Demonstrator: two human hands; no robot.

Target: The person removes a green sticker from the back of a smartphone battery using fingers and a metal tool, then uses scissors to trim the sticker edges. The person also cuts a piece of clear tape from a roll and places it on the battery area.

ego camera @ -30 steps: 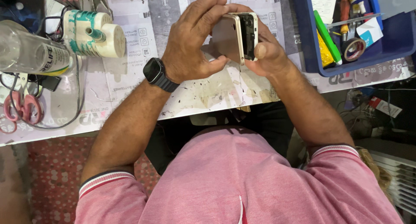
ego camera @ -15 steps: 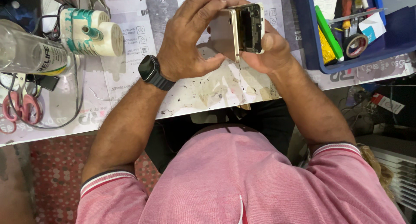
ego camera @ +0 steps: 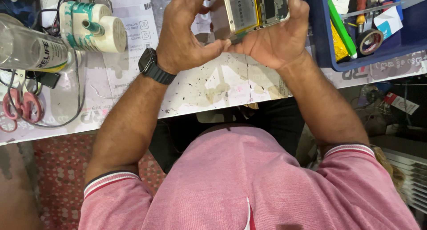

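Both of my hands hold an opened smartphone [ego camera: 255, 9] above the white work table [ego camera: 213, 85]. The phone's back is off and its battery and circuit board show inside a pale gold frame. My right hand [ego camera: 278, 38] cradles the phone from below and from the right. My left hand [ego camera: 182, 34], with a black smartwatch [ego camera: 151, 66] on its wrist, grips the phone's left edge; its thumb meets the right thumb under the phone. The phone's top end is cut off by the upper edge of the view.
A blue tray [ego camera: 382, 47] at the top right holds a green tool, a tape roll and small parts. At the left lie a clear plastic bottle [ego camera: 31, 47], a white and green device [ego camera: 95, 27], pink-handled scissors [ego camera: 22, 105] and black cables.
The phone and both hands have moved up in the view and look larger. The phone's open side has turned more toward the camera, showing the battery.
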